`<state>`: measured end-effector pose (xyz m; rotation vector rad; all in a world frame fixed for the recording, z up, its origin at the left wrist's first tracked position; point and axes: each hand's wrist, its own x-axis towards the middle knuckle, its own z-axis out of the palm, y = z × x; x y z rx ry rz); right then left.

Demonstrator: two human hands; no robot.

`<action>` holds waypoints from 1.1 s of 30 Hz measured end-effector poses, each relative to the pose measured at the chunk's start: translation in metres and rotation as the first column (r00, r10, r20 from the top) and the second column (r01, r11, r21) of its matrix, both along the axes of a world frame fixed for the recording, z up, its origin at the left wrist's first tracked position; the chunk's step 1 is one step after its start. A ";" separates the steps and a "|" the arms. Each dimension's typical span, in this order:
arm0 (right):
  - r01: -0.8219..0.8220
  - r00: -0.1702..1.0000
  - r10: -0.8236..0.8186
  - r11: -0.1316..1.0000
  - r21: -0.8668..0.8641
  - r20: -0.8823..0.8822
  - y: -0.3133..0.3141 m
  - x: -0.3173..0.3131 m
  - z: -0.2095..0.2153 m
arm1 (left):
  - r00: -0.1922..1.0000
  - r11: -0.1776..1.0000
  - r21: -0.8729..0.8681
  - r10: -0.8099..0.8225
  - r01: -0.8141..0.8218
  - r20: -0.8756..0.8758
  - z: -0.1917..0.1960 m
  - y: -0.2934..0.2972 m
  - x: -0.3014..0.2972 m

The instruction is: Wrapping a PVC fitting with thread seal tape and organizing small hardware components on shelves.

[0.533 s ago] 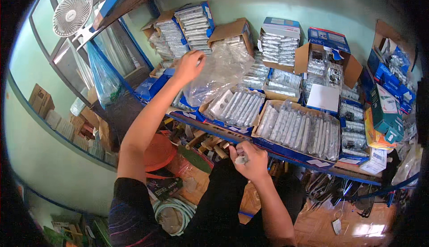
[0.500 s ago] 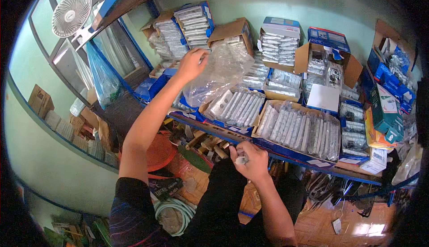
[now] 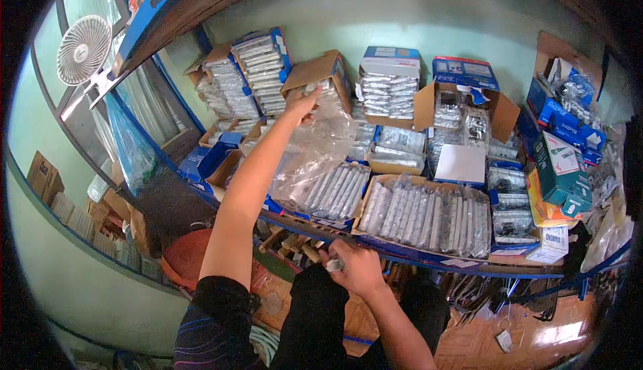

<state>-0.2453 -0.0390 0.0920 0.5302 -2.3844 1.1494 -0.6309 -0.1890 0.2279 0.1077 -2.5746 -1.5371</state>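
L hand (image 3: 303,102) has lifted the clear plastic bag (image 3: 315,152) a bit higher than 0.5 s ago, grip pinched on its top over the cardboard box (image 3: 320,75); R hand (image 3: 355,266) stays low, fist closed round a small packet (image 3: 334,263) by the shelf edge (image 3: 429,259)

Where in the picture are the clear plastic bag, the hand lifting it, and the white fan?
clear plastic bag (image 3: 315,152), head view, on its crinkled middle.
left hand (image 3: 301,102), head view, on the back of the hand.
white fan (image 3: 84,50), head view, on its round grille.
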 end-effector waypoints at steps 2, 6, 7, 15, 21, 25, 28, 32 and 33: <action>-0.016 0.999 0.016 1.000 0.000 0.049 0.004 0.002 0.001 | 0.999 0.984 0.172 -0.038 0.043 -0.032 -0.004 -0.009 -0.005; -0.031 0.987 0.032 0.999 -0.011 0.159 0.025 0.009 0.011 | 0.988 0.925 0.366 0.050 -0.101 0.147 0.000 0.013 -0.018; -0.021 0.987 0.023 1.000 -0.015 0.158 0.027 0.010 0.009 | 0.988 0.928 0.362 0.041 -0.092 0.146 -0.001 0.015 -0.022; 0.055 0.981 -0.048 0.998 -0.032 0.188 0.035 0.007 0.012 | 0.942 0.833 0.553 -0.179 -0.009 0.285 -0.016 -0.016 -0.068; 0.059 0.988 -0.051 0.997 -0.052 0.146 0.043 0.013 0.012 | 0.982 0.849 0.529 -0.108 0.012 0.152 -0.028 -0.009 -0.048; 0.069 0.992 -0.060 0.994 -0.081 0.109 0.048 0.015 0.015 | 0.996 0.762 0.648 -0.049 -0.014 0.079 -0.031 -0.010 -0.038; 0.079 0.989 -0.072 0.996 -0.050 0.130 0.053 0.016 0.013 | 0.995 0.676 0.735 -0.036 -0.047 0.096 -0.040 -0.003 -0.026; 0.024 0.995 -0.019 0.999 -0.046 0.100 0.039 0.008 0.014 | 0.984 0.536 0.832 -0.008 -0.145 0.177 -0.030 -0.061 -0.028; 0.043 0.994 -0.038 0.998 -0.041 0.105 0.044 0.009 0.013 | 0.983 0.533 0.834 -0.027 -0.140 0.182 -0.035 -0.049 -0.022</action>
